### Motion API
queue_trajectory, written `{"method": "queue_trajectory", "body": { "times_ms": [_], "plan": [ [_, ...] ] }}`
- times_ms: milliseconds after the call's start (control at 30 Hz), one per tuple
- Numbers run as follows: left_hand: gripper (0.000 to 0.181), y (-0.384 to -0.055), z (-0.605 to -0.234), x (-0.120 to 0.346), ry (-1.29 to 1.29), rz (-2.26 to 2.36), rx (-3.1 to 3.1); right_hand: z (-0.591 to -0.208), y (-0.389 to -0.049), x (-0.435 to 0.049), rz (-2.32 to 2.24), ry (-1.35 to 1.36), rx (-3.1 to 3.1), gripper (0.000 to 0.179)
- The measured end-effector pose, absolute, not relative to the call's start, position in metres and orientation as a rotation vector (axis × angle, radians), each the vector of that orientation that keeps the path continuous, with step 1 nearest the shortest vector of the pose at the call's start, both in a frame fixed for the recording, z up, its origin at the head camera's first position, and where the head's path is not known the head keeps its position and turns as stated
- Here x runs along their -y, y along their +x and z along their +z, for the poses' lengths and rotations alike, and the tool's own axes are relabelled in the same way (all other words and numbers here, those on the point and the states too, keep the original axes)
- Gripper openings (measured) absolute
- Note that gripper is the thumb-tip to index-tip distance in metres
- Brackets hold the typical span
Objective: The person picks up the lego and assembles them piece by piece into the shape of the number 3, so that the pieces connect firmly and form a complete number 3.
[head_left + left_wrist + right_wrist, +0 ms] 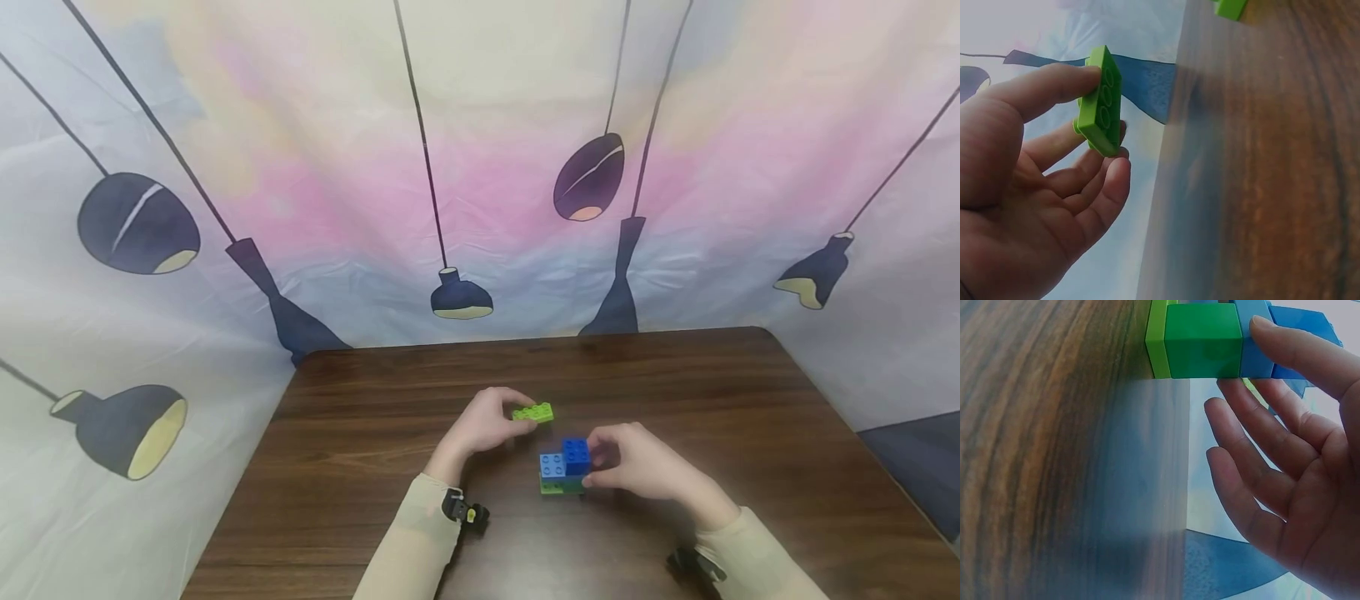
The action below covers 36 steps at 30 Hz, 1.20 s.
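Note:
My left hand point(483, 419) pinches a lime-green toy building brick point(536, 412) between thumb and fingers, raised off the table. In the left wrist view, the hollow underside of this lime-green brick point(1105, 106) shows beside the thumb. My right hand point(645, 462) grips a small stack of bricks from its right side. A dark blue brick point(576, 455) tops the stack at the right, on a light blue brick point(552, 465). Below come a green brick point(1204, 340) and a thin lime-green base brick point(1159, 340). The right thumb point(1272, 334) presses the light blue brick.
Both hands are over a dark brown wooden table point(360, 425). Behind it and at the sides hangs a pastel cloth point(337, 167) printed with dark lamps. Each wrist bears a small black camera, the left one point(467, 511) near the table surface.

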<state>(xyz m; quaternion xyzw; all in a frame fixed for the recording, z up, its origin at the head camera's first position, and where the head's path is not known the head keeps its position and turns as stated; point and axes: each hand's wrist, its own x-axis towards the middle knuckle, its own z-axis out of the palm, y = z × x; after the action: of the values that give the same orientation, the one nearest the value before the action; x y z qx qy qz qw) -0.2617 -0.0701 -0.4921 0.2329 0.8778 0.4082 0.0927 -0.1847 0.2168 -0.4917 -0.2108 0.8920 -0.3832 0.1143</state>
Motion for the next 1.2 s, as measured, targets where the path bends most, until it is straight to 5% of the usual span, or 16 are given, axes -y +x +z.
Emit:
{"method": "queue_trajectory", "body": {
  "times_ms": [1200],
  "plan": [
    [0.035,-0.249,-0.461,0.069,0.901,1.297,-2.548,-0.49,-0.184,-0.215,-1.178,-0.611,-2.614,0.029]
  ]
}}
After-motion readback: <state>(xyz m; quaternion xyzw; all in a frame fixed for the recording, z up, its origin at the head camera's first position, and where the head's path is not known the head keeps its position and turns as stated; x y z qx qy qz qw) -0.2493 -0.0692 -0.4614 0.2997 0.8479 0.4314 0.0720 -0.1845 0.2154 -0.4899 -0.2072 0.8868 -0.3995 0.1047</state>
